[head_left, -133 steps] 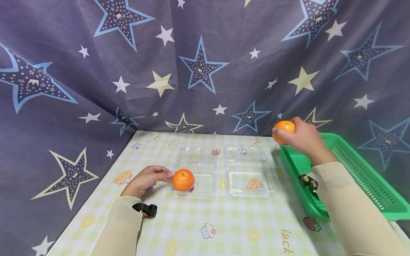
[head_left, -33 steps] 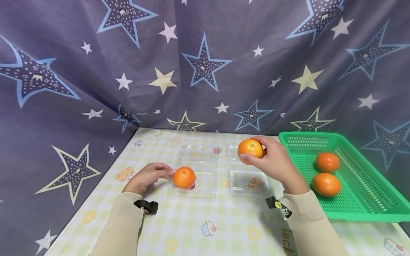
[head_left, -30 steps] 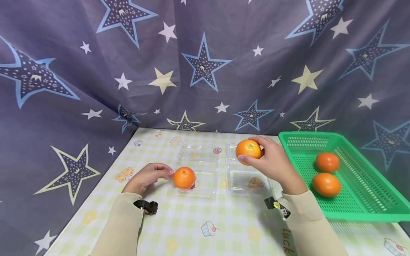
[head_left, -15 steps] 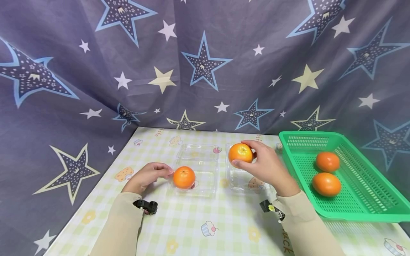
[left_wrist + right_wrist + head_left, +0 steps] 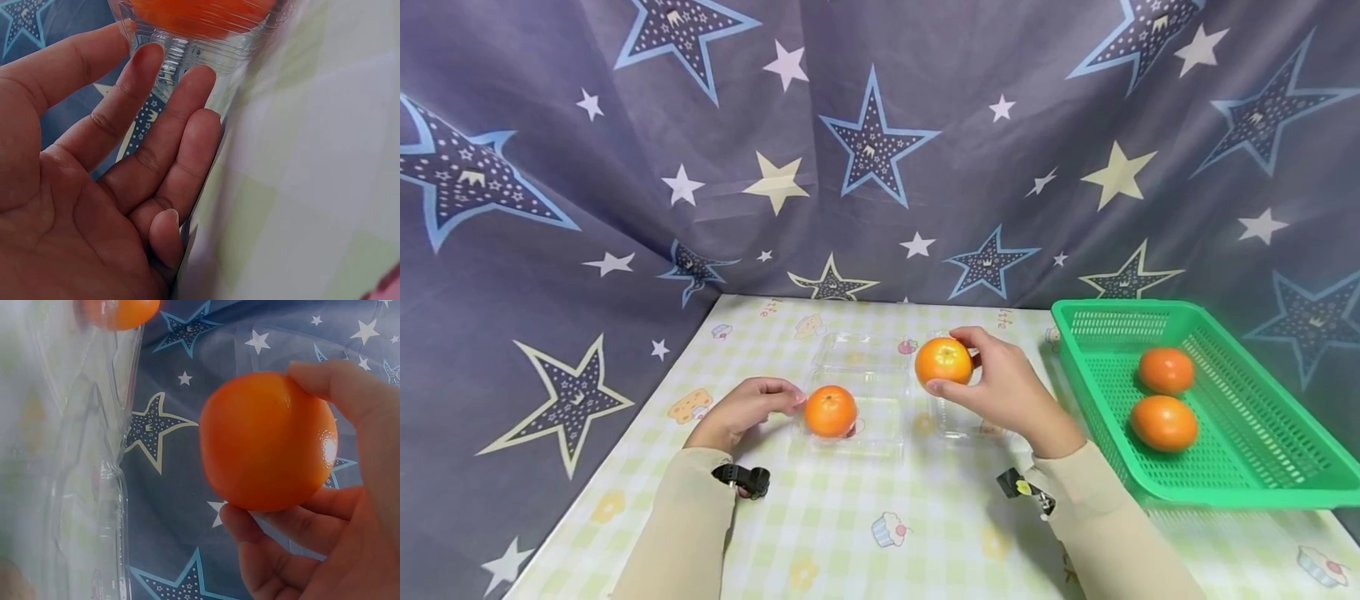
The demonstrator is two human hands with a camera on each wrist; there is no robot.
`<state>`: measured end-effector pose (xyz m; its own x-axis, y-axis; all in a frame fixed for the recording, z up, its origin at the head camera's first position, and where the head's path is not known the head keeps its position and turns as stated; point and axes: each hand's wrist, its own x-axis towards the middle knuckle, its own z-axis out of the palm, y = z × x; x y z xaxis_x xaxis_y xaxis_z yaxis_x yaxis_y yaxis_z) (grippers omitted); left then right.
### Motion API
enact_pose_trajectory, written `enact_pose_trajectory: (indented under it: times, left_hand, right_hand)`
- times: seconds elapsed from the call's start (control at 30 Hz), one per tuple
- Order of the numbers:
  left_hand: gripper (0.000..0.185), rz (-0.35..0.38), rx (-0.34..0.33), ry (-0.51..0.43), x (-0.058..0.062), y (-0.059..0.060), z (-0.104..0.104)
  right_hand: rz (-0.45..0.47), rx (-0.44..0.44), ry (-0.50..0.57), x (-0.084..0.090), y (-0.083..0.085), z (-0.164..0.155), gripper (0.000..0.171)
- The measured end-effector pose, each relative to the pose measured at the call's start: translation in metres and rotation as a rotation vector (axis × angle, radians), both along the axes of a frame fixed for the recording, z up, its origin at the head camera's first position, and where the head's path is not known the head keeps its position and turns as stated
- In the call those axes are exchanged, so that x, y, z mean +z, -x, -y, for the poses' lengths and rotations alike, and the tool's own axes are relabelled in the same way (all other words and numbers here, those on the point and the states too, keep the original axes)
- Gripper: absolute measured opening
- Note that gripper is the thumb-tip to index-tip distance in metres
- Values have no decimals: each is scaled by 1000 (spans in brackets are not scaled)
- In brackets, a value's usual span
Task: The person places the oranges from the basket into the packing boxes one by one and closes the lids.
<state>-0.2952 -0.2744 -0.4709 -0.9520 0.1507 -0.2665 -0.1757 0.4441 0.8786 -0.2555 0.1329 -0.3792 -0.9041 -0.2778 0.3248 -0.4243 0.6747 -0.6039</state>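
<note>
A round, glossy orange [image 5: 943, 361] sits pinched between the thumb and fingers of the right hand [image 5: 1000, 392], lifted off the table. A second orange [image 5: 831, 411] rests in a clear plastic box [image 5: 880, 417], whose edge the left hand's [image 5: 741, 410] fingertips touch.

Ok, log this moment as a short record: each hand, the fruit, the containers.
right hand: right hand holds an orange in a fingertip grip, raised above the clear boxes
left hand: left hand, fingers straight, touches the side of the left clear box
boxed fruit: second orange sits in the left clear box
right clear box: mostly hidden behind the right hand
basket: green basket at the right, holding two oranges
surface: checked tablecloth
</note>
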Motion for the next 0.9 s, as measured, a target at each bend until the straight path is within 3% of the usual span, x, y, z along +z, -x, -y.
enact_pose_trajectory:
  times: [0.43,0.9]
  left_hand:
    - [39,33,-2,-1,-4,1,2]
    - [37,6,-14,-6,0,3,0]
  right_hand:
    - [-18,61,3,-13,-1,16,67]
    - [-56,70,-21,-19,0,28,69]
